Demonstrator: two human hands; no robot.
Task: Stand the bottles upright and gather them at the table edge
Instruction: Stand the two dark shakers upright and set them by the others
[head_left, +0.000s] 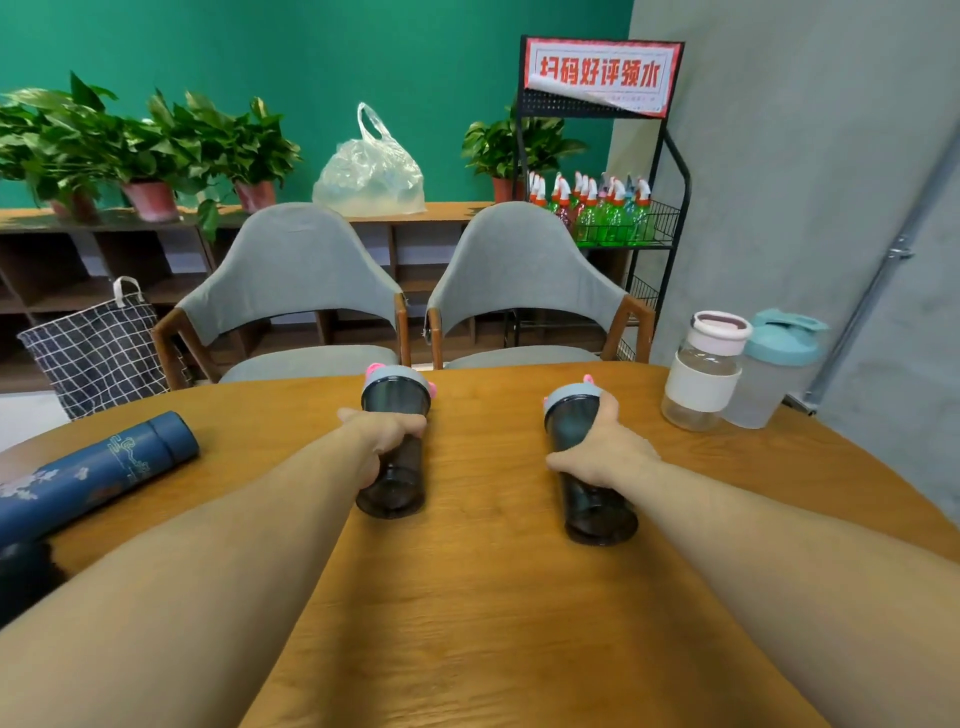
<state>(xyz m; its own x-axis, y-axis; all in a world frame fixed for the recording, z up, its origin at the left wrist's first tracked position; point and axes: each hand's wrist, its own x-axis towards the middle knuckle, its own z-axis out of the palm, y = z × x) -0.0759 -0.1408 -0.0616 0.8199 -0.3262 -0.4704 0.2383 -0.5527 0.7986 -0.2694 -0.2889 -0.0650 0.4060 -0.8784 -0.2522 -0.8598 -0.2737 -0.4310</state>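
Observation:
Two dark smoky bottles with grey lids and pink tabs lie on the wooden table (483, 597), lids pointing away from me. My left hand (382, 436) grips the left dark bottle (395, 483) around its middle. My right hand (605, 449) wraps the right dark bottle (592, 499) the same way. A navy thermos (88, 478) with pale patterns lies on its side at the left. At the far right edge a clear glass bottle (704, 371) with a white sleeve and a frosted shaker (776, 369) with a teal lid stand upright, side by side.
Two grey chairs (296, 291) are pushed to the table's far edge. Beyond stand a low shelf with potted plants (150, 150), a plastic bag (369, 171), and a black rack of green spray bottles (608, 213). A checked basket (96, 348) sits on the floor at left.

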